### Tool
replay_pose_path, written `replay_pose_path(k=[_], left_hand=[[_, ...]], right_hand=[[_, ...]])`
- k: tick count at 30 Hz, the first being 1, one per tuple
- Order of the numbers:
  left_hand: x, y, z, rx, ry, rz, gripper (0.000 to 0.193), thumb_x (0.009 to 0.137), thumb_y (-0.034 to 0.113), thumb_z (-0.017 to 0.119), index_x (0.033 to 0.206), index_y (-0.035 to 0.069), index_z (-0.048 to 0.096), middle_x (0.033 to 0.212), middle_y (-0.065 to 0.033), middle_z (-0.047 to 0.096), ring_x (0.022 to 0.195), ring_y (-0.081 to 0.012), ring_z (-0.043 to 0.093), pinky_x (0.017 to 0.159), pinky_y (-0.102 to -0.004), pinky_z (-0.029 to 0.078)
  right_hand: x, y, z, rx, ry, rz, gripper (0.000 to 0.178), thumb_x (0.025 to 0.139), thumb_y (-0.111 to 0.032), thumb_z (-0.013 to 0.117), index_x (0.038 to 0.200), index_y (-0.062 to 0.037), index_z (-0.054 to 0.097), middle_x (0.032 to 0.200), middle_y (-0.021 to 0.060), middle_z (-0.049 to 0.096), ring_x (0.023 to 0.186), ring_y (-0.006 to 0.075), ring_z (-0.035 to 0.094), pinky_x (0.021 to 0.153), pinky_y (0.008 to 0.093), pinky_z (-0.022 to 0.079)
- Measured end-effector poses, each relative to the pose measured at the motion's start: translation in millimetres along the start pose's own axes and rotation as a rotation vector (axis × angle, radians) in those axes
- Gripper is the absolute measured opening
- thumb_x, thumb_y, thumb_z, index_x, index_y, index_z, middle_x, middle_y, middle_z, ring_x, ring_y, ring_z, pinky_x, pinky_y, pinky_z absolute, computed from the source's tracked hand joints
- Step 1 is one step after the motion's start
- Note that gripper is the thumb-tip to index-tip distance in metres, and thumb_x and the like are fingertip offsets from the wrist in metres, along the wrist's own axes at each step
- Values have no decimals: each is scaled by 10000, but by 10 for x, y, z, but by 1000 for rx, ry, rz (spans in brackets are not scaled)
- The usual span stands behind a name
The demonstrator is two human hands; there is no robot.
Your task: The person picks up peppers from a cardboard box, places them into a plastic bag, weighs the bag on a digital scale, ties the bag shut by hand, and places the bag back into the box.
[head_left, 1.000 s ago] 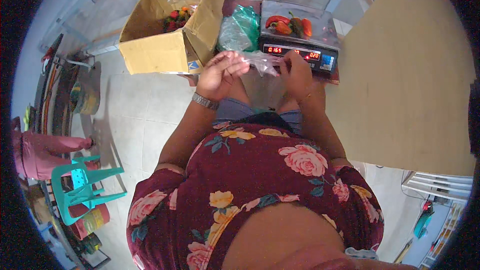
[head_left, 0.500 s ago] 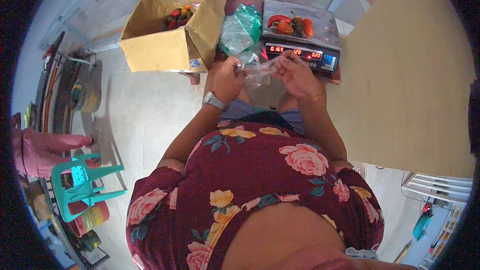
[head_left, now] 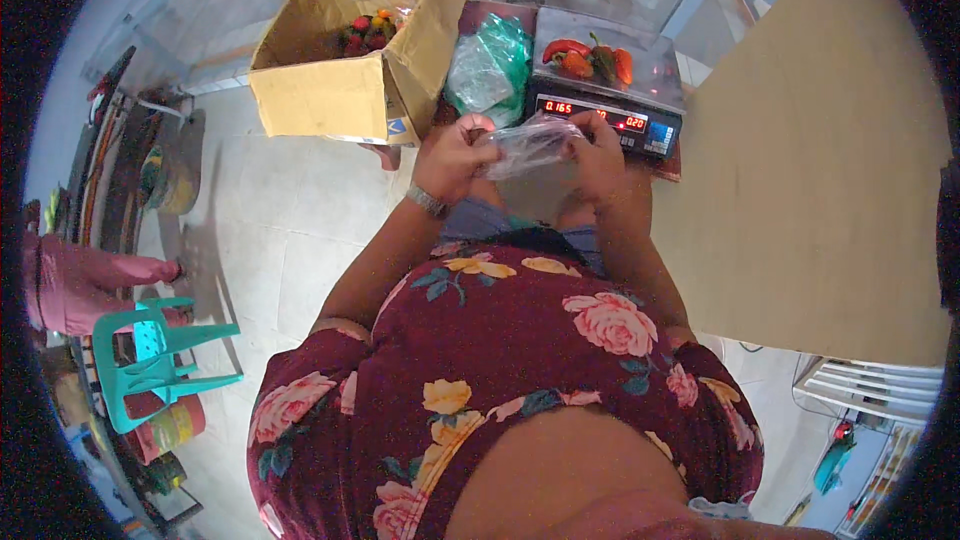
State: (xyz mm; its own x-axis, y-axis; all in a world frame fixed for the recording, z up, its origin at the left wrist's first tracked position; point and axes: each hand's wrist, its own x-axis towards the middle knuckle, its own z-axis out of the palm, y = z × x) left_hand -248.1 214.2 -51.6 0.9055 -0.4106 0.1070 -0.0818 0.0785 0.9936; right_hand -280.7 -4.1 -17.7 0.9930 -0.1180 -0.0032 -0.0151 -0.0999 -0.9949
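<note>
A clear plastic bag (head_left: 535,147) is stretched between my two hands in front of the scale. My left hand (head_left: 456,157) pinches its left edge, and a metal watch (head_left: 427,202) sits on that wrist. The opposite edge is gripped by my right hand (head_left: 597,155), which partly covers the scale's display. Several red, orange and dark green peppers (head_left: 590,62) lie on the metal pan of the digital scale (head_left: 657,80). Between the scale and a cardboard box is a heap of clear and green plastic bags (head_left: 490,67).
The open cardboard box (head_left: 320,100) at the far left holds more peppers (head_left: 368,33) and clear plastic. A large wooden board (head_left: 800,180) fills the right side. On the left stand a green plastic chair (head_left: 160,365) and a person in pink trousers (head_left: 95,285).
The plastic bag, bunched and narrow before, is now spread wider between my hands. My right hand has turned and its fingers have closed on the bag's edge.
</note>
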Motion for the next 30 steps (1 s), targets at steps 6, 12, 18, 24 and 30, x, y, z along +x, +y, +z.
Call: replay_pose_path(k=[6, 12, 18, 24, 30], left_hand=[[14, 56, 100, 86, 374, 140, 211, 679, 15, 600, 852, 69, 493, 676, 29, 478, 580, -43, 429, 519, -192, 353], [17, 268, 207, 290, 496, 243, 196, 667, 50, 621, 817, 52, 494, 626, -5, 501, 562, -64, 465, 491, -238, 377], [-146, 668, 431, 648, 345, 93, 192, 678, 60, 641, 807, 59, 500, 627, -65, 516, 566, -179, 534, 539, -298, 421], [-122, 297, 212, 907, 377, 420, 234, 596, 3, 630, 777, 43, 488, 740, -129, 526, 695, -290, 551, 590, -360, 436], [-41, 188, 97, 976, 417, 514, 190, 653, -38, 579, 823, 23, 520, 830, -138, 573, 734, -317, 580, 611, -370, 461]], right_hand=[[-4, 56, -56, 530, -423, 219, 217, 777, -121, 587, 973, -55, 522, 821, 27, 557, 759, 158, 536, 695, 278, 435], [-82, -196, 216, -322, 41, -575, 380, 671, -175, 696, 996, -81, 523, 967, 92, 509, 917, 258, 501, 777, 355, 421], [-89, -227, 228, -755, 57, -698, 262, 636, -83, 644, 874, -45, 540, 893, 145, 478, 881, 347, 479, 761, 420, 409], [-139, -272, 156, -574, 247, -600, 200, 637, 33, 520, 832, -9, 519, 849, 128, 479, 758, 282, 516, 645, 340, 425], [-33, -68, 49, -533, 315, -700, 192, 653, 40, 501, 835, -17, 526, 800, 133, 495, 743, 279, 521, 649, 333, 429]])
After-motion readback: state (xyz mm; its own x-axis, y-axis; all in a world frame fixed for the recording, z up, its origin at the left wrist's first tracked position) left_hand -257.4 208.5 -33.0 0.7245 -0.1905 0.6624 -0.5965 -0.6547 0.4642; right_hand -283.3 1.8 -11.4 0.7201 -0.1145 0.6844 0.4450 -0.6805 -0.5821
